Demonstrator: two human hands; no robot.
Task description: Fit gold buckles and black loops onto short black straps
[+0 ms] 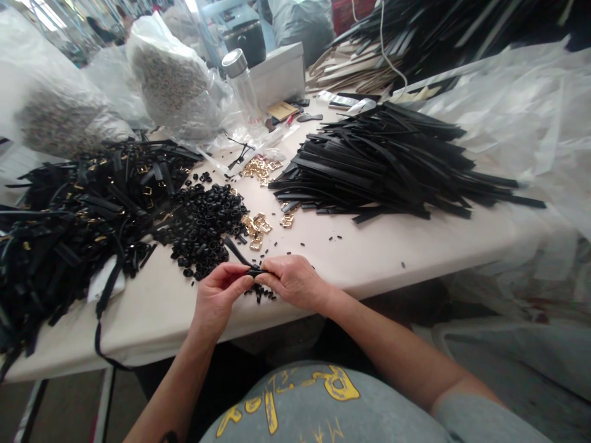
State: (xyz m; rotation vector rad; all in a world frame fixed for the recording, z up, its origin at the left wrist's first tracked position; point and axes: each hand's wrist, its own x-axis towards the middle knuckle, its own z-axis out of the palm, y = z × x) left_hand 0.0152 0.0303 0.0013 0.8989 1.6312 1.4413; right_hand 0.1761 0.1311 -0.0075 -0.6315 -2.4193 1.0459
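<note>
Near the table's front edge, my left hand (pixel 223 294) and my right hand (pixel 294 282) meet over a black strap (pixel 237 251). Both hands pinch it between thumb and fingers, and one end sticks up toward the back left. Whether a small loop or buckle sits on it between my fingertips I cannot tell. Just beyond my left hand lies a heap of small black loops (pixel 207 218). Gold buckles (pixel 257 226) lie beyond my hands, with more farther back. Tiny black bits (pixel 263 294) are scattered under and around my fingers.
At the left is a tangled pile of black straps with gold buckles (pixel 87 209); one strap hangs over the edge. Loose black strips (pixel 369 166) are heaped at the right. Behind stand filled plastic bags (pixel 168 74), a glass bottle (pixel 247 92) and a white box (pixel 281 77).
</note>
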